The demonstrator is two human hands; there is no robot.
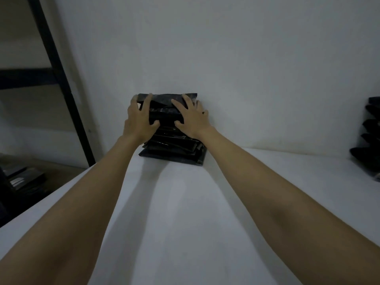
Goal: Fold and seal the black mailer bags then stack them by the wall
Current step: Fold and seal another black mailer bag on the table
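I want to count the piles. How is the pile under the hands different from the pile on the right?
The pile under the hands shows whole; the pile on the right is cut off by the picture's edge. The left hand and right hand rest on the first; nobody touches the second. Both are black bags stacked against the wall.

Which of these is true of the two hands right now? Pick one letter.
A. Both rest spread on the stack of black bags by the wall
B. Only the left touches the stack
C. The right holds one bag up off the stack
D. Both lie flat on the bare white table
A: the left hand and right hand both lie with fingers spread on the stack of black mailer bags against the wall.
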